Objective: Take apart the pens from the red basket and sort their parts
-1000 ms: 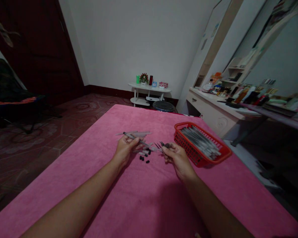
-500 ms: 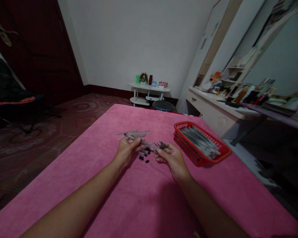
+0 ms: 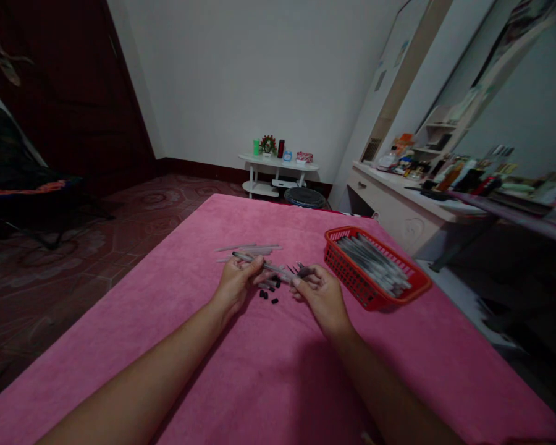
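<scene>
Above the pink cloth [image 3: 204, 371], my left hand [image 3: 237, 281] is closed around a slim clear pen [image 3: 271, 267] with a dark end. My right hand [image 3: 319, 294] pinches the pen's other end, so it lies slanted between both hands. Dark pointed tips [image 3: 297, 268] show beside the right fingers; whether that hand holds them too I cannot make out. Several clear tubes [image 3: 254, 248] lie just beyond my left hand. Between and below the hands are small black caps [image 3: 264, 295] and a few short parts, partly hidden by my fingers.
To the right, a red plastic basket [image 3: 347, 285] holds many clear pen pieces. Farther right stands a white dressing table [image 3: 398, 207] crowded with bottles. A small white shelf table [image 3: 278, 162] and a round dark stool [image 3: 304, 197] are beyond the far edge.
My right hand has shifted very slightly, its fingers turning a little at the pen's end. The left hand and the loose parts look the same.
</scene>
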A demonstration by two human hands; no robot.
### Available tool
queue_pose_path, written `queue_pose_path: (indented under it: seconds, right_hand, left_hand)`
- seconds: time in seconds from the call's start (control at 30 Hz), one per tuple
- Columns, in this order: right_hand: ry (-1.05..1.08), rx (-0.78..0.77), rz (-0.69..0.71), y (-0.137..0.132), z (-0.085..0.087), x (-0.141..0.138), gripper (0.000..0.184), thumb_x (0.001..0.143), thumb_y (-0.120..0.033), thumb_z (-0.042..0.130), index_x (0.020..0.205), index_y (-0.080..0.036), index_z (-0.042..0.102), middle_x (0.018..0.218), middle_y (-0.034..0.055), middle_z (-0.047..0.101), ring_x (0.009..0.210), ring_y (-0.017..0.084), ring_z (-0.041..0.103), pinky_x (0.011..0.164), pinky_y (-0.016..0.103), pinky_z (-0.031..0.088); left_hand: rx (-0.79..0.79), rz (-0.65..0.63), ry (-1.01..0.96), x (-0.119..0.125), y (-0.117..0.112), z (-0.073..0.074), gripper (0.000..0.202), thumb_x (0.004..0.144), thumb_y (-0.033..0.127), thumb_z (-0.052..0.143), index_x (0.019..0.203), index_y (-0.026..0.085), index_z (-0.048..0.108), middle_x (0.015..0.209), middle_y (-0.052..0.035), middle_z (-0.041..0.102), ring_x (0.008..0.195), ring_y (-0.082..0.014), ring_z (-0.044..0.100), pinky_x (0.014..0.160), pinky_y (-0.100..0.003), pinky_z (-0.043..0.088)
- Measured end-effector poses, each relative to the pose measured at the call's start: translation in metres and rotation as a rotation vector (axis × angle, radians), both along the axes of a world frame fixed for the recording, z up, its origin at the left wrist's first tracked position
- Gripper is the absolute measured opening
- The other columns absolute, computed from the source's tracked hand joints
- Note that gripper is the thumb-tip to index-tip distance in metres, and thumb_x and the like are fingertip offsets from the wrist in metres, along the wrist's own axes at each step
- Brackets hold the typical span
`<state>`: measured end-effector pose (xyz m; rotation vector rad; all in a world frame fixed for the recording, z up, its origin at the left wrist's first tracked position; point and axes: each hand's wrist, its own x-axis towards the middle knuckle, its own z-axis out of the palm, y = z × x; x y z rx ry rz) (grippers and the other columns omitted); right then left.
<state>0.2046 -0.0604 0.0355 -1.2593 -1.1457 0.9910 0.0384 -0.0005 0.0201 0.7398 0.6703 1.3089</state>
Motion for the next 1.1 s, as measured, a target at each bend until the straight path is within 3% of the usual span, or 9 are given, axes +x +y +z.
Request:
queue_pose_path:
  seconds: [0.2, 0.37, 0.63, 0.9, 1.1]
  right_hand:
    - [-0.217, 0.130, 0.000, -0.002, -0.006, 0.001, 0.015, 0.079, -0.035, 0.062, 0.085, -0.022, 0.061, 0.085, 0.0041, 0.066, 0.073, 0.018, 0.065, 0.065, 0.030, 0.056]
    - [-0.283, 0.122, -0.017, -0.004, -0.008, 0.003, 0.010, 0.080, -0.030, 0.060, 0.081, -0.021, 0.062, 0.074, 0.0017, 0.065, 0.062, 0.015, 0.062, 0.057, 0.027, 0.054]
    - [-0.008, -0.017, -0.003, -0.007, 0.003, 0.001, 0.017, 0.069, -0.031, 0.068, 0.074, -0.017, 0.059, 0.058, -0.0001, 0.063, 0.044, 0.011, 0.055, 0.042, 0.022, 0.044]
    - [0.295, -0.257, 0.144, -0.005, 0.005, 0.012, 0.020, 0.064, -0.027, 0.072, 0.068, -0.014, 0.058, 0.052, -0.0010, 0.060, 0.038, 0.007, 0.047, 0.036, 0.019, 0.038]
    - [0.484, -0.485, 0.299, -0.002, 0.006, 0.018, 0.016, 0.067, -0.019, 0.070, 0.072, -0.014, 0.056, 0.053, -0.0019, 0.058, 0.037, 0.005, 0.046, 0.036, 0.016, 0.035]
  left_hand:
    - [-0.052, -0.041, -0.007, 0.003, -0.003, 0.000, 0.035, 0.057, 0.025, 0.086, 0.074, 0.012, 0.059, 0.069, -0.0012, 0.067, 0.064, -0.0138, 0.068, 0.064, -0.025, 0.059]
    - [-0.069, -0.063, -0.032, 0.004, -0.006, 0.000, 0.042, 0.051, 0.023, 0.089, 0.068, 0.013, 0.052, 0.065, -0.0006, 0.067, 0.063, -0.0143, 0.068, 0.062, -0.025, 0.059]
    - [0.015, -0.091, -0.041, 0.005, -0.012, 0.002, 0.053, 0.051, 0.023, 0.090, 0.073, 0.017, 0.042, 0.068, -0.0019, 0.070, 0.069, -0.0194, 0.071, 0.059, -0.026, 0.059]
    - [0.254, -0.139, 0.024, 0.002, -0.012, -0.004, 0.044, 0.063, 0.025, 0.083, 0.077, 0.017, 0.042, 0.078, -0.0057, 0.072, 0.072, -0.0227, 0.072, 0.060, -0.029, 0.059]
    - [0.392, -0.192, 0.090, -0.002, -0.010, 0.004, 0.039, 0.065, 0.027, 0.082, 0.073, 0.016, 0.045, 0.075, -0.0045, 0.071, 0.062, -0.0178, 0.070, 0.058, -0.028, 0.057]
